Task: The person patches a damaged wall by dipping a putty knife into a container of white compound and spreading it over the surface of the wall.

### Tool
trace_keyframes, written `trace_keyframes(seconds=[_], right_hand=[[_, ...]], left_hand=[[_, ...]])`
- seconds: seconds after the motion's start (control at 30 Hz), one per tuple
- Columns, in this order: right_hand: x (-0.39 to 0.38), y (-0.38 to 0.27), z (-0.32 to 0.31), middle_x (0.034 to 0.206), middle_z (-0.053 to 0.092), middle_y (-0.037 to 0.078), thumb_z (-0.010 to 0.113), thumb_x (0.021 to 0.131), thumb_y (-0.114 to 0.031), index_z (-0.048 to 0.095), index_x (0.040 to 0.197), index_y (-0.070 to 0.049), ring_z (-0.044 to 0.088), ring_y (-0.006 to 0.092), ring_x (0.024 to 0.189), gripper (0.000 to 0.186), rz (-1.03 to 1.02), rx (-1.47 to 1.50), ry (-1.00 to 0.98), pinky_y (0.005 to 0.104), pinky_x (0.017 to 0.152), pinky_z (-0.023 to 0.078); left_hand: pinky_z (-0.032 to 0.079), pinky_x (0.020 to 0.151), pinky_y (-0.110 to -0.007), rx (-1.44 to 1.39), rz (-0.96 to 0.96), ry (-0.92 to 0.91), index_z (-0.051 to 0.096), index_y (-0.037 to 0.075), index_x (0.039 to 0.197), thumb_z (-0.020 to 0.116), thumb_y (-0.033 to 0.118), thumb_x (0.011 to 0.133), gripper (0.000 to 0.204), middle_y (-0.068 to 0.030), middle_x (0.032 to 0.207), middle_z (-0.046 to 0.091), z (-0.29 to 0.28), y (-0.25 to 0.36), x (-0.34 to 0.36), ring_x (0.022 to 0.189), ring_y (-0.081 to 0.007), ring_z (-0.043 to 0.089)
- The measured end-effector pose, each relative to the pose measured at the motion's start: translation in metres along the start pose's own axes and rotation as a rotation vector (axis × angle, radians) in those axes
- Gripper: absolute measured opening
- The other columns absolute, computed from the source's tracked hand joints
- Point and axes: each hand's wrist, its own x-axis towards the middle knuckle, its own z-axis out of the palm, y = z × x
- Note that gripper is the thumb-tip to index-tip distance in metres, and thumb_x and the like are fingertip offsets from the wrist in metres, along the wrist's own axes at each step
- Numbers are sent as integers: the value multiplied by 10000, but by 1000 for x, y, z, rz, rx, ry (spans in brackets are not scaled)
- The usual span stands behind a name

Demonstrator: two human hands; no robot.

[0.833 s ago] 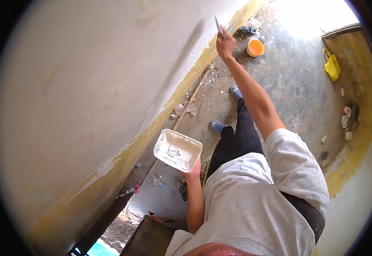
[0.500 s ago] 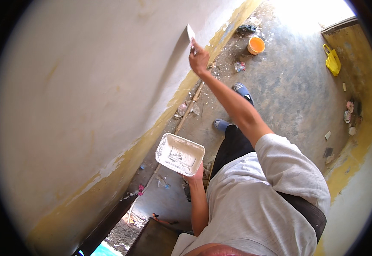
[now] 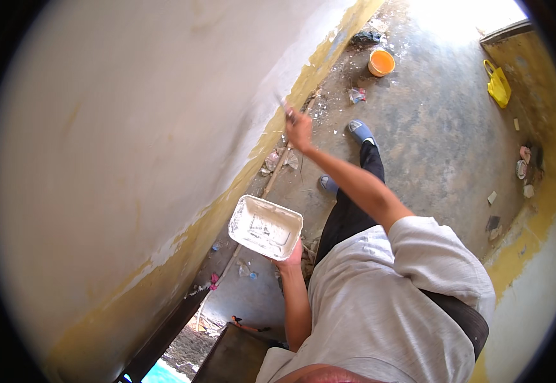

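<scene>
My left hand (image 3: pixel 290 254) supports a white rectangular plastic tub (image 3: pixel 289 220) from below, its fingers mostly hidden under it. White paste is smeared over the tub's inside walls and bottom. Farther out, my right hand (image 3: pixel 299 130) is closed round a putty knife (image 3: pixel 283 104), whose blade is blurred by motion. The blade is close to the lower part of the white-coated wall (image 3: pixel 144 115), just above its yellowish lower band (image 3: pixel 303 78). Whether the blade touches the wall I cannot tell.
An orange bucket (image 3: pixel 381 63) stands on the concrete floor (image 3: pixel 431 127). Along the wall's foot lie a thin pole (image 3: pixel 276 171) and plastic litter (image 3: pixel 356 96). A yellow bag (image 3: pixel 498 87) rests by the opposite wall, near scattered debris (image 3: pixel 521 168).
My right hand has come down the wall toward me with the putty knife, from the white area to near the yellowish band. The tub in my left hand has shifted slightly left and up.
</scene>
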Motion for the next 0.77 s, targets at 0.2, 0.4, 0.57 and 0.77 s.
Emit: trace_keyframes(seconds=[0.2, 0.4, 0.57, 0.77], right_hand=[[146, -19, -34, 674, 616, 215, 592, 901, -161, 659, 1202, -59, 599, 290, 537, 324, -25, -65, 253, 434, 548, 461], [118, -60, 18, 724, 626, 233, 583, 848, -99, 570, 1321, -51, 631, 370, 631, 476, -93, 28, 230, 439, 624, 493], [-23, -48, -16, 951, 677, 219, 614, 840, -22, 547, 1369, -130, 693, 294, 744, 544, -215, 86, -280, 388, 686, 536], [3, -18, -69, 996, 676, 212, 630, 852, -16, 562, 1355, -161, 706, 301, 793, 528, -49, 139, -118, 396, 691, 546]], left_hand=[[328, 1108, -459, 4, -3, 79, 533, 88, 1358, 498, 424, 954, 527, -79, 1384, 549, 5, -5, -4, 1276, -289, 490], [308, 1124, -467, 88, 39, 42, 519, 105, 1376, 498, 440, 951, 542, -72, 1410, 527, 34, -18, -6, 1303, -287, 467], [313, 1121, -477, 90, 79, 42, 514, 116, 1385, 497, 455, 949, 553, -71, 1421, 521, 55, -26, -16, 1306, -288, 469], [340, 1098, -487, 3, 35, -24, 525, 129, 1379, 494, 473, 947, 554, -67, 1403, 540, 82, -41, -21, 1283, -294, 494]])
